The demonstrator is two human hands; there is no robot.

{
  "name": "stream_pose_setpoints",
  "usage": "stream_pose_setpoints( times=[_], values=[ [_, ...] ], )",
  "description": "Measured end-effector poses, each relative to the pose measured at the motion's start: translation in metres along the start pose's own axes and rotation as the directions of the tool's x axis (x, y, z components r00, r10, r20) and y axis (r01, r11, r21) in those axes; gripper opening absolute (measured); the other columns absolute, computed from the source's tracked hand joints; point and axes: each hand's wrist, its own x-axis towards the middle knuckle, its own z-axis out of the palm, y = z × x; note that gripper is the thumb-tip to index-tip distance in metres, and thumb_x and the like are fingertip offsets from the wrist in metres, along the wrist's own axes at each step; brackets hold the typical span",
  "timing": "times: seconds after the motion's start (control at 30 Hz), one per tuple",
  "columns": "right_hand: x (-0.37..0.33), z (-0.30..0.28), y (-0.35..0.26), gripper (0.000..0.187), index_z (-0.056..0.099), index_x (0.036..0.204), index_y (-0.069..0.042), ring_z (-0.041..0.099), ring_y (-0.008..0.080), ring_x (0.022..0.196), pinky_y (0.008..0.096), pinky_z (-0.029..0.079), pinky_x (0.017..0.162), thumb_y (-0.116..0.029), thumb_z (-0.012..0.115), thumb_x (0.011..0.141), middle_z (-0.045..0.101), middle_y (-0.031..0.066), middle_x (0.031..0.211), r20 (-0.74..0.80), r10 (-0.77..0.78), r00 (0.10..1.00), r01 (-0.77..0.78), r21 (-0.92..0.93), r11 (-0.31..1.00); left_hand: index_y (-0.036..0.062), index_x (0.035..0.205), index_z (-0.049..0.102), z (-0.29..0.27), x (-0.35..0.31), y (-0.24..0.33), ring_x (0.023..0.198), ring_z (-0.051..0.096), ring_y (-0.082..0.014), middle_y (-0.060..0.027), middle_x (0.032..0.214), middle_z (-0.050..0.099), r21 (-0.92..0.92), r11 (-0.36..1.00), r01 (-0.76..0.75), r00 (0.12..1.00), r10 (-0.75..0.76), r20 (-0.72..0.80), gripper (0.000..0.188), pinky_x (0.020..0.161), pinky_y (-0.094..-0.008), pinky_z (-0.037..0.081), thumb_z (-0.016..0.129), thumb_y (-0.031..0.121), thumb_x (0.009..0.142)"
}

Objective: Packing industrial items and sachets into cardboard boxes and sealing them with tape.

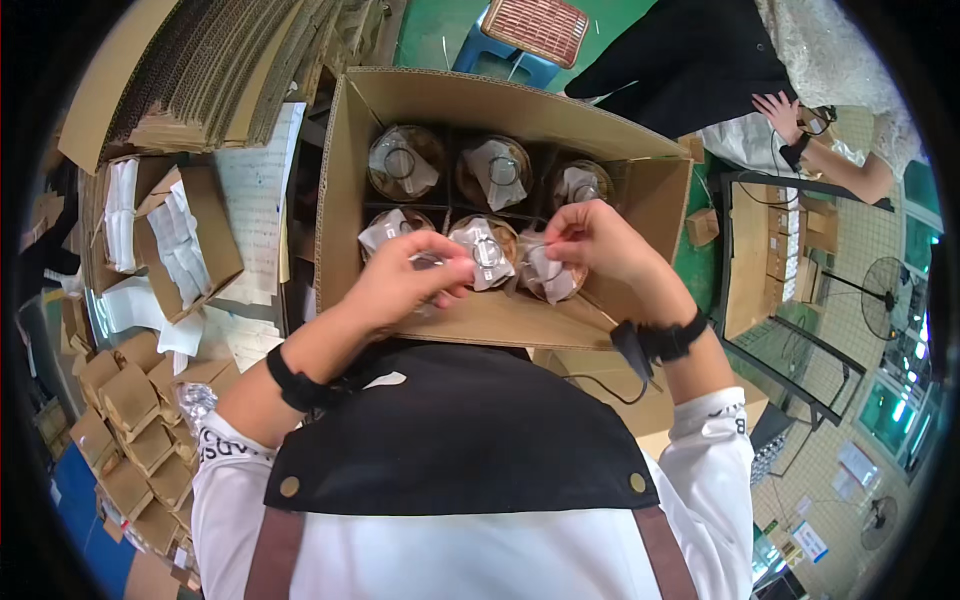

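A big open carton stands in front of the person, divided into six cells, each holding a round brown pot with a clear bag lying on top. Far left of it, a stack of flat cardboard leans over the bench. Left of the carton sits an open tray of white pads, and at the near left a heap of small brown boxes. A blue stool stands on the green floor beyond the carton. At the far right another person's hand rests by a dark bench.

Both of the person's hands work over the near row of cells. The left hand is curled, fingers pinched on a clear bag above the near left cell. The right hand is pinched narrow on the top of another bag over the near right pot. Between the two hands lies the middle bag, untouched, resting on its pot.
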Motion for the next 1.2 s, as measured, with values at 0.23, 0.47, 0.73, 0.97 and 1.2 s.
stream_pose_setpoints(
  times=[0.23,0.47,0.73,0.97,1.2],
  values=[
    [0.036,0.003,0.057,0.028,0.059,0.106,-0.004,0.063,0.035,0.094,0.0455,0.052,0.077,-0.015,0.061,0.08,0.065,0.0193,0.104,-0.128,-0.102,0.987,-0.08,-0.919,0.386,0.0001,0.127,0.049,-0.036,-0.111,-0.021,0.103,0.06,-0.0224,-0.0147,0.114,0.06,-0.414,0.818,-0.399,0.909,0.297,-0.291,0.041,0.085,-0.0334,0.051,0.058,0.012,0.089],
    [-0.012,-0.022,0.027,0.029,0.057,0.105,0.001,0.061,0.0148,0.074,0.0263,0.049,0.065,-0.003,0.069,0.079,0.062,0.0099,0.082,-0.076,-0.199,0.977,0.137,-0.488,0.862,0.0034,0.117,0.054,-0.096,-0.291,-0.163,0.092,0.057,-0.0113,-0.0045,0.106,0.06,0.469,0.843,-0.264,-0.461,0.317,-0.829,0.022,0.076,-0.025,0.046,0.046,0.014,0.098],
    [-0.047,0.06,-0.132,0.03,0.056,0.11,0.002,0.063,0.0139,0.084,0.027,0.052,0.07,0.004,0.066,0.081,0.065,0.0108,0.098,-0.09,-0.169,0.981,0.095,-0.539,0.837,0.0073,0.143,0.036,-0.173,-0.268,-0.123,0.138,0.025,-0.0409,-0.022,0.149,0.029,0.544,0.521,0.658,-0.003,0.724,-0.69,0.075,0.11,-0.0497,0.022,0.071,0.03,0.08],
    [-0.07,0.144,-0.171,0.031,0.06,0.107,0.0,0.065,0.024,0.082,0.0321,0.051,0.073,-0.007,0.072,0.079,0.066,0.0144,0.092,-0.111,-0.378,0.919,0.245,-0.591,0.768,0.0038,0.131,0.048,-0.181,-0.16,0.148,0.134,0.036,-0.0346,-0.0182,0.142,0.04,0.962,-0.096,0.256,0.086,0.993,0.076,0.066,0.11,-0.0462,0.028,0.071,0.037,0.078],
    [-0.114,0.17,-0.124,0.029,0.062,0.106,0.0,0.067,0.0235,0.086,0.032,0.053,0.078,-0.012,0.073,0.081,0.068,0.0133,0.093,-0.259,-0.283,0.924,0.15,-0.435,0.888,0.0002,0.113,0.056,-0.202,-0.125,0.149,0.108,0.06,-0.0303,-0.0164,0.116,0.062,0.822,-0.371,0.433,0.195,0.928,0.317,0.034,0.094,-0.0392,0.048,0.059,0.02,0.086]
  ],
)
